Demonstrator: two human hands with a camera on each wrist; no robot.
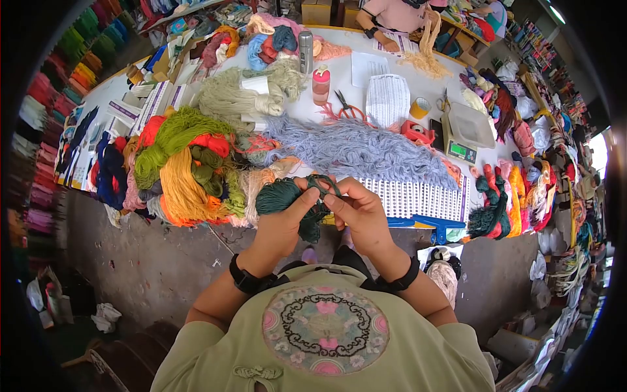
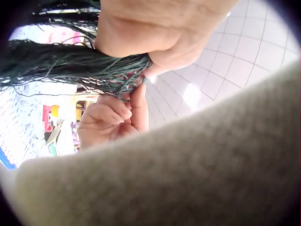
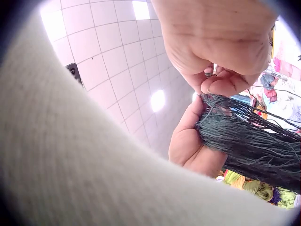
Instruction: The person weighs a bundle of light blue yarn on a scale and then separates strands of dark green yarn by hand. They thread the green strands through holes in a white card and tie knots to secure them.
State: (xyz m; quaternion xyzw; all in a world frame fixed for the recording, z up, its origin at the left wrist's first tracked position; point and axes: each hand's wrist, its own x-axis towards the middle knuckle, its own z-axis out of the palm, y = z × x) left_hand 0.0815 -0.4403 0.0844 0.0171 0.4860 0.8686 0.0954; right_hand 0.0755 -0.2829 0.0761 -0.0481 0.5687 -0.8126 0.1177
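A dark green yarn skein (image 1: pixel 282 195) is held up in front of my chest, above the table's near edge. My left hand (image 1: pixel 287 215) grips the skein's bundled strands (image 2: pixel 70 66) in its palm (image 3: pixel 188 141). My right hand (image 1: pixel 356 209) pinches the end of the skein with curled fingertips (image 3: pixel 221 84) and touches the left hand there. In the left wrist view the right hand (image 2: pixel 108 120) shows with fingers curled on the strands. A loose tail of the same yarn (image 1: pixel 312 225) hangs below the hands.
The white table (image 1: pixel 339 78) carries heaps of yarn: green, orange and red skeins (image 1: pixel 186 163), a pale blue shaggy piece (image 1: pixel 356 147), a white mesh canvas (image 1: pixel 418 196). Scissors (image 1: pixel 346 104), a scale (image 1: pixel 464 134) and a bottle (image 1: pixel 320 85) stand further back. Another person (image 1: pixel 392 19) sits opposite.
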